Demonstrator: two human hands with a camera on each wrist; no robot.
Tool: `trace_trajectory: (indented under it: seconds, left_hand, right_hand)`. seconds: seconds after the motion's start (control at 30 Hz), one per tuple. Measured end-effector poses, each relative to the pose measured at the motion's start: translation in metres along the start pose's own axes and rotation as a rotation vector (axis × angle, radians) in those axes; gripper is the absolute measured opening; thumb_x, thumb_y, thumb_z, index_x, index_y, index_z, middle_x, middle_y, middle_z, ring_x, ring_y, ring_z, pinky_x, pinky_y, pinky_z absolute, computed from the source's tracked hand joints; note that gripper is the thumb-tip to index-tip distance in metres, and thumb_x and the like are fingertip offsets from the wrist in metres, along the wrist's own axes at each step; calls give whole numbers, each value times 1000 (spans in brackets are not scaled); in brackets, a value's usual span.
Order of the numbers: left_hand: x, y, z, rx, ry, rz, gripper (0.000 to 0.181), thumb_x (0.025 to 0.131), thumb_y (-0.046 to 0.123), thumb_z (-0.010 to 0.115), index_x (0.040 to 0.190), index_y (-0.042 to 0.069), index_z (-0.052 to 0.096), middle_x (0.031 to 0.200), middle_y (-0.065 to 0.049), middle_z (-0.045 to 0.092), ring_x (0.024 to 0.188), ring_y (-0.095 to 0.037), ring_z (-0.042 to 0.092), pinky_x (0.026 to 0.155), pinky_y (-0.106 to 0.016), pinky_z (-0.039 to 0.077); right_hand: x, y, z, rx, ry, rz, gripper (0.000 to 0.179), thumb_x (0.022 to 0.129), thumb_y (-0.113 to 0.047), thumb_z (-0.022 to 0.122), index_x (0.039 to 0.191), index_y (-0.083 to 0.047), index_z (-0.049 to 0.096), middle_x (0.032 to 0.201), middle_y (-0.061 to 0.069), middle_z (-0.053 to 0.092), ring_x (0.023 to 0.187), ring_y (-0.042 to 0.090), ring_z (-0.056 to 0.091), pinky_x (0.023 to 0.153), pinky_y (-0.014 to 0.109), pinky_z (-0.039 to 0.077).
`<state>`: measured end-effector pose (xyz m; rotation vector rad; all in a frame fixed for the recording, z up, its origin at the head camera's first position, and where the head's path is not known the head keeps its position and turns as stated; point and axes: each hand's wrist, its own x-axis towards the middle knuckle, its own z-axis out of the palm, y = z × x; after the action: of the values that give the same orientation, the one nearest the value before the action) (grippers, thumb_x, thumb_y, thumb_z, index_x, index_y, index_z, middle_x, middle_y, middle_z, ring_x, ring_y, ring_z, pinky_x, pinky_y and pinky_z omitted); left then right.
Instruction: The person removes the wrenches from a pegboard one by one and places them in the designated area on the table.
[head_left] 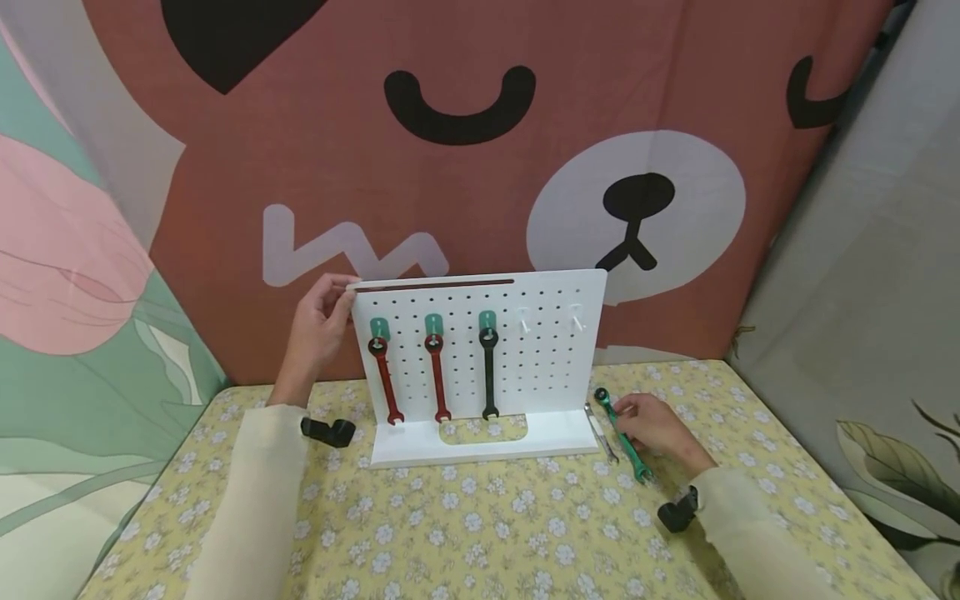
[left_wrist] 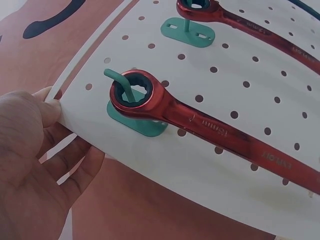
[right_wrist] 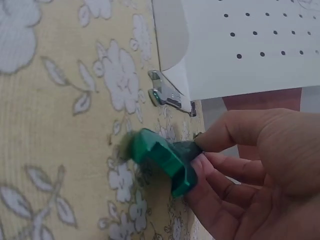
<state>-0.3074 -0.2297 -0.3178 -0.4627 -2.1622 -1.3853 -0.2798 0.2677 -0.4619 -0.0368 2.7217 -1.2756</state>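
Observation:
My left hand (head_left: 315,327) grips the upper left corner of a white pegboard (head_left: 551,358), thumb in front and fingers behind. Two red combination wrenches (head_left: 386,385) (left_wrist: 220,127) and a black wrench (head_left: 489,379) hang by their ring ends from green hooks (head_left: 487,320). To the board's right, my right hand (head_left: 652,423) pinches a green wrench (head_left: 636,462) at its shaft; its open end (right_wrist: 162,160) points toward me. Whether it still touches the cloth, I cannot tell. A silver wrench (head_left: 602,435) lies between the green one and the board's base.
Two pale hooks (head_left: 576,320) on the board's right side carry nothing. The board's white base (head_left: 408,446) has a cutout at its middle. A yellow floral cloth (head_left: 465,533) covers the table. Behind stands a printed curtain (head_left: 465,200).

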Motion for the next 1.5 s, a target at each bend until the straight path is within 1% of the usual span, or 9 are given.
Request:
trace_trajectory:
  seconds: [0.2,0.33,0.43,0.63,0.77,0.9,1.13,1.27,1.5]
  left_hand:
    - [0,-2,0,-6,-6,4,29,111,18,51,134,3,60,115,-20,66,93,-27,63,73,-19,51]
    - [1,-2,0,-7,-15,8,29,111,18,50,134,3,59,116,-20,65,94,-27,63,74,-19,51]
    - [1,-2,1,0,-17,6,30,111,16,48,135,1,58,118,-22,65,97,-29,63,76,-18,51]
    - [2,-4,2,8,-8,-3,29,111,12,46,134,-3,57,118,-25,63,97,-34,63,75,-17,50]
    - [1,-3,2,-6,3,-5,29,111,15,49,134,1,59,116,-22,65,95,-30,63,74,-18,51]
    - [0,-1,1,-2,18,-3,27,111,18,51,132,4,61,113,-18,65,92,-25,63,73,-19,52]
    - [1,-4,1,-34,11,21,27,110,17,51,130,1,61,111,-21,65,88,-23,63,73,-21,54]
    - [0,-3,-1,-13,18,22,27,110,17,50,130,1,61,110,-20,65,86,-23,62,70,-20,53]
    - [-1,1,0,-4,18,12,28,110,19,51,130,2,62,111,-20,65,87,-27,62,71,-20,52]
  right_hand:
    - [0,-2,3,-82,33,15,34,96,-12,65,125,5,61,95,13,66,60,23,58,56,37,51]
    - [1,-3,3,-104,52,32,36,95,-15,67,125,3,61,100,15,66,62,23,59,56,37,50]
    - [1,-3,4,-115,59,26,37,94,-15,68,126,3,60,106,19,67,62,23,59,56,37,50]
    - [-1,-5,5,-163,65,-33,42,95,-13,67,133,3,56,106,20,66,59,24,56,55,39,46]
    - [-7,-16,9,-238,112,-113,44,97,-15,69,136,2,58,113,21,64,74,25,60,58,40,47]
    - [-11,-38,18,-277,183,-208,40,98,-18,70,134,-2,63,118,20,63,92,30,63,64,43,52]
    - [-17,-72,35,-214,252,-338,29,98,-12,66,126,-5,68,106,10,66,85,24,65,66,42,54]
    - [-17,-86,47,-154,266,-396,26,99,-14,64,123,-6,69,102,5,67,85,22,65,69,42,54]
    - [-17,-106,67,-53,227,-474,25,104,-15,63,127,-6,68,112,6,69,100,27,67,83,47,56]
